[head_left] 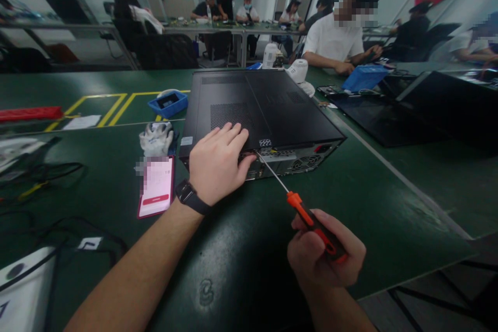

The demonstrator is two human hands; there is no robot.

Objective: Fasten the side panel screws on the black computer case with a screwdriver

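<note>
Screwdriver (301,208) at case edge (299,144) (handle (317,227) outside)

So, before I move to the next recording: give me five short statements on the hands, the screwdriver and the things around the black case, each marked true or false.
1. The right grip holds an orange-and-black screwdriver. True.
2. The left grip is wrapped around a phone. False: the left grip rests on the black case, fingers spread.
3. The screwdriver's tip is at the near side of the black case. True.
4. The watch is on the right wrist. False: the watch is on the left wrist.
5. A blue tray sits to the left of the black case. True.
</note>
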